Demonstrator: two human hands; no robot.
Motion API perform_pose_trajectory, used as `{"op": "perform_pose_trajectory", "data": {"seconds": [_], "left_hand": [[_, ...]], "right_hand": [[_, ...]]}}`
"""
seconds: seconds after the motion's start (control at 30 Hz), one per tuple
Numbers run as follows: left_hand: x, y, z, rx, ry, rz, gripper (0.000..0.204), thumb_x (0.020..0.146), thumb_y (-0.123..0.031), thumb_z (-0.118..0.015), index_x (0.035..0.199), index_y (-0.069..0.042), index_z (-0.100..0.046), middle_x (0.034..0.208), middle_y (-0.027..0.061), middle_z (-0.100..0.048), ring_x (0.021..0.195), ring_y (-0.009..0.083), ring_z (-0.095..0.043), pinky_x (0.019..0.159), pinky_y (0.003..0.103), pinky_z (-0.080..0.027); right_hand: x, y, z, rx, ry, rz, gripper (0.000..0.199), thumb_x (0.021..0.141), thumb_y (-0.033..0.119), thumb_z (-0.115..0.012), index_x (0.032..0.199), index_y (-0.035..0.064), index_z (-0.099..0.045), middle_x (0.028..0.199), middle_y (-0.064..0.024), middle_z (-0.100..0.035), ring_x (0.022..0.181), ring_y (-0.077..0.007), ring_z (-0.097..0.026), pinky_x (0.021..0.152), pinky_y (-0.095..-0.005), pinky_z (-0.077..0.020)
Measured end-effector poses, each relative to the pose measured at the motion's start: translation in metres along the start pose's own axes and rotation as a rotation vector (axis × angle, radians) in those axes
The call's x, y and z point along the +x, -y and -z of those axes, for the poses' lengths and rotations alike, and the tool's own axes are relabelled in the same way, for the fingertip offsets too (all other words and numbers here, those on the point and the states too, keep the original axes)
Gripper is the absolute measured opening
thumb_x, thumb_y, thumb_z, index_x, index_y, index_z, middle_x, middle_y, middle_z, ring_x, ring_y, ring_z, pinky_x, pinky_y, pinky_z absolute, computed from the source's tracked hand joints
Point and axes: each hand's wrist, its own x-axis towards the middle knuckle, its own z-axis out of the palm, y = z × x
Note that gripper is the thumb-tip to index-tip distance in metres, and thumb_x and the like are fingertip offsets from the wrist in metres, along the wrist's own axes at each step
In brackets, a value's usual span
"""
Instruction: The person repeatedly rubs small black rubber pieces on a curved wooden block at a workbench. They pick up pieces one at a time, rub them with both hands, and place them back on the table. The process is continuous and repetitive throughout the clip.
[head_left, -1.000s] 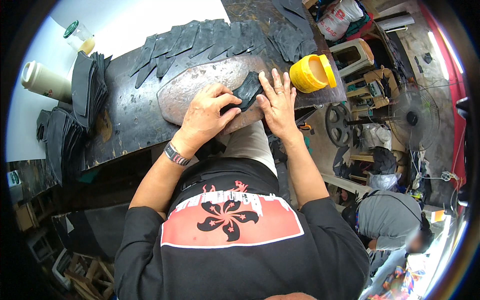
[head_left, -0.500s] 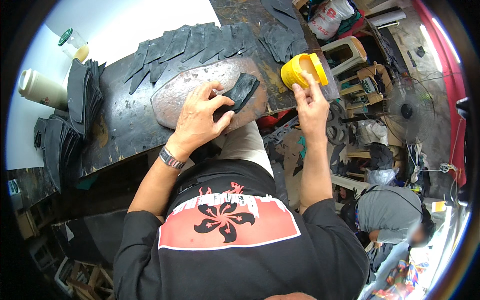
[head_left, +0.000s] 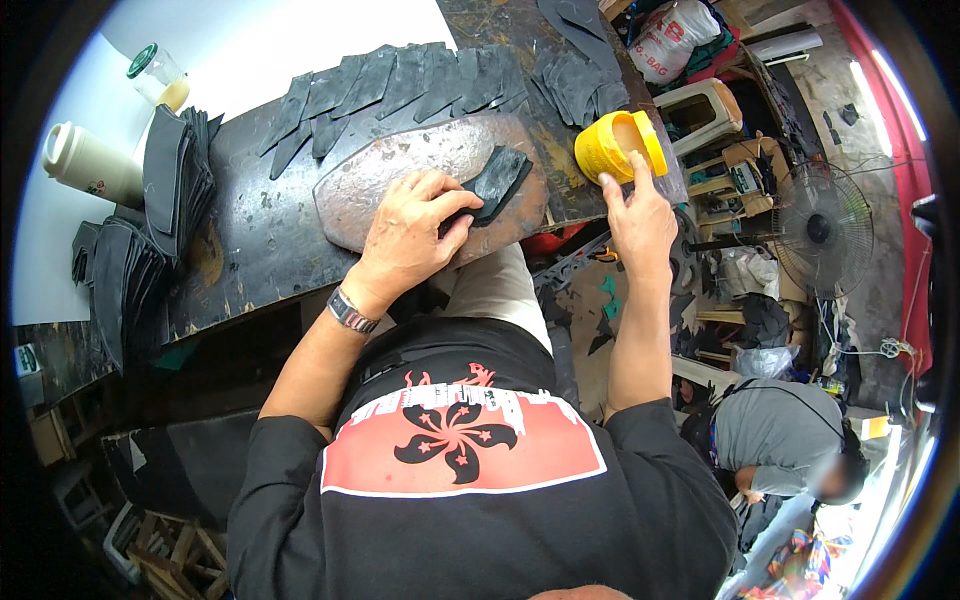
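Where the slab (head_left: 385,165) lies flat on the dark tabletop (head_left: 255,245), the black piece (head_left: 503,178) rests on its right half, angled away from the person. The left hand (head_left: 405,228) is positioned over the near part of the slab, with thumb and fingertips pinched on the left end of the piece. A watch (head_left: 352,311) is worn on that wrist, just off the near edge of the slab.

The right hand (head_left: 643,218) is located to the right of the slab, at the yellow jar (head_left: 600,150). Its index finger extends to the mouth of the jar; the thumb is spread apart from it, beside the jar wall. Whether this hand grips the rim or touches the tan contents (head_left: 627,132) cannot be told.

Beyond the slab, black strips (head_left: 400,80) overlap in a row; a pile (head_left: 580,85) lies beyond it to the right. Left of the slab are a far stack (head_left: 178,180) and a near stack (head_left: 125,290), with a white cup (head_left: 95,165) farther left. A fan (head_left: 820,230) is well right of the slab, past the tabletop.
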Motion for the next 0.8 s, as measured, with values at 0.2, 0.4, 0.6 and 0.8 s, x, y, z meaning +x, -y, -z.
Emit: {"op": "perform_pose_trajectory", "data": {"seconds": [0.2, 0.4, 0.6, 0.8], "left_hand": [[0.000, -0.001, 0.000, 0.028, 0.000, 0.012, 0.017, 0.081, -0.014, -0.076, 0.097, -0.011, -0.076, 0.101, 0.0043, -0.066, 0.102, 0.0261, -0.063, 0.092, 0.041, -0.047], [0.001, -0.002, 0.000, 0.023, -0.016, 0.008, 0.017, 0.080, -0.011, -0.076, 0.098, -0.009, -0.077, 0.097, 0.0067, -0.068, 0.094, 0.0271, -0.065, 0.086, 0.041, -0.050], [-0.004, 0.004, 0.001, -0.079, -0.031, 0.027, 0.016, 0.081, -0.011, -0.079, 0.097, -0.008, -0.077, 0.100, 0.0062, -0.069, 0.099, 0.0272, -0.065, 0.090, 0.040, -0.050], [-0.011, 0.005, 0.005, -0.121, -0.041, 0.109, 0.016, 0.080, -0.009, -0.080, 0.095, -0.006, -0.075, 0.096, 0.0086, -0.070, 0.093, 0.0300, -0.067, 0.085, 0.041, -0.053]], "right_hand": [[-0.023, 0.015, 0.023, 0.108, -0.082, 0.227, 0.039, 0.097, 0.044, -0.067, 0.119, 0.0131, -0.075, 0.116, -0.0191, -0.066, 0.109, -0.0391, -0.066, 0.091, -0.0470, -0.0527], [-0.039, 0.051, -0.027, 0.680, 0.097, 0.592, 0.040, 0.101, 0.048, -0.060, 0.118, 0.0171, -0.079, 0.144, -0.0185, -0.055, 0.144, -0.0391, -0.036, 0.117, -0.0560, -0.0249], [-0.054, 0.053, -0.080, 0.115, 0.027, 0.595, 0.071, 0.099, 0.062, -0.051, 0.158, 0.0224, -0.044, 0.168, -0.0162, -0.029, 0.158, -0.0408, -0.015, 0.118, -0.0733, -0.0079], [-0.083, 0.062, -0.078, 0.152, 0.042, 0.678, 0.077, 0.098, 0.063, -0.052, 0.157, 0.0154, -0.044, 0.167, -0.0163, -0.031, 0.157, -0.0402, -0.019, 0.118, -0.0724, -0.0093]]}}
